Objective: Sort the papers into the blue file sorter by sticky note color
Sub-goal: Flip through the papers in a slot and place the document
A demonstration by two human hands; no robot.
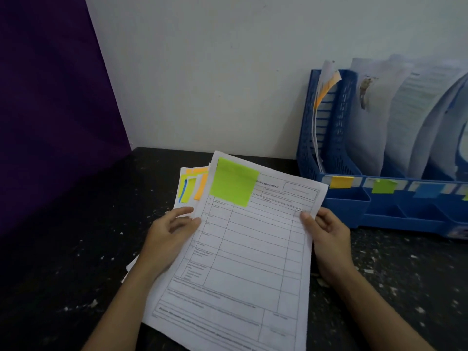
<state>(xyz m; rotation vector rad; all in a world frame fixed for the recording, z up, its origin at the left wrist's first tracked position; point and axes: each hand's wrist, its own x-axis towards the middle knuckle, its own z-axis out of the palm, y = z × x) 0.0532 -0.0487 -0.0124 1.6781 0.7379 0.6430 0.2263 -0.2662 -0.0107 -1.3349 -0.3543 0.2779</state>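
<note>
- Left hand (172, 231) and right hand (326, 236) apart, each pinching a side edge of one printed form sheet (248, 262) held up between them, thumbs on top.
- Green sticky note (233, 182) on sheet's top left corner, just beyond left hand.
- Paper stack (190, 186) under and past left hand, on the dark speckled table (63, 274); orange, green, blue notes showing.
- Blue file sorter (336, 138) beyond right hand, against wall, papers standing in its slots.
- Yellow label (340, 182), green label (383, 186), blue label (426, 191) along the sorter's front rail.
</note>
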